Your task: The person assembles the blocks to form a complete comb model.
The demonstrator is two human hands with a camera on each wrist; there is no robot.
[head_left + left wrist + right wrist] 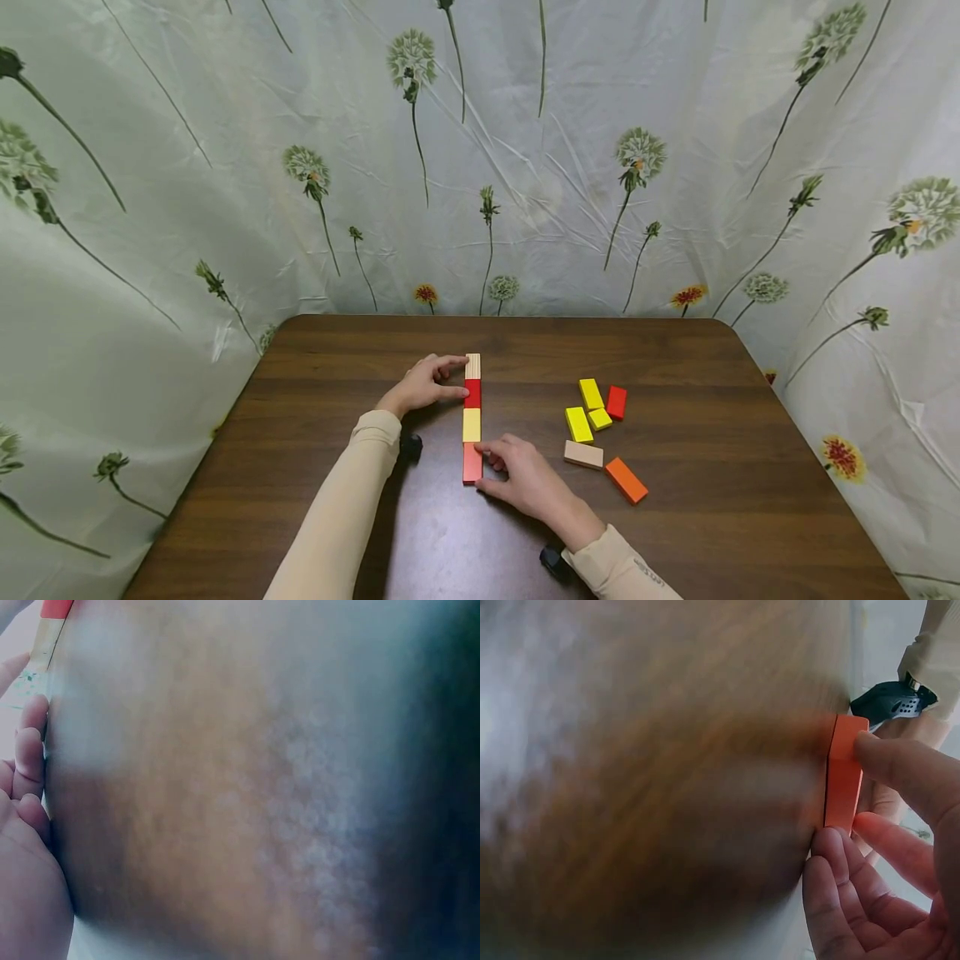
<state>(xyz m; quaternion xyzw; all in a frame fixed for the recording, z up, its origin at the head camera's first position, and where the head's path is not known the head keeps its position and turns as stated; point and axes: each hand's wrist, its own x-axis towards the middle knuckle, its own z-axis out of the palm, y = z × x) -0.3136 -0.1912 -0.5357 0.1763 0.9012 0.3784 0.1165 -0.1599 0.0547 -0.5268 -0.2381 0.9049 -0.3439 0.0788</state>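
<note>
Wooden blocks lie end to end in a straight row: a plain wood block [472, 365] at the far end, then a red block [473, 394], a pale yellow block [471, 426] and an orange-red block [471, 468] nearest me. My left hand [422, 386] is on the row's left side, index fingertip at the plain block and thumb tip against the red one. From the right, my right hand [527, 479] pinches the orange-red block [845, 776] between thumb and index finger, at its near and far ends. The left wrist view only catches the row's far end.
Right of the row lie loose blocks: several yellow blocks [579, 425], another red block [616, 402], a pinkish-beige block [583, 454] and an orange block [626, 481]. The brown wooden table [712, 417] meets a flower-print curtain [525, 167] at its far edge.
</note>
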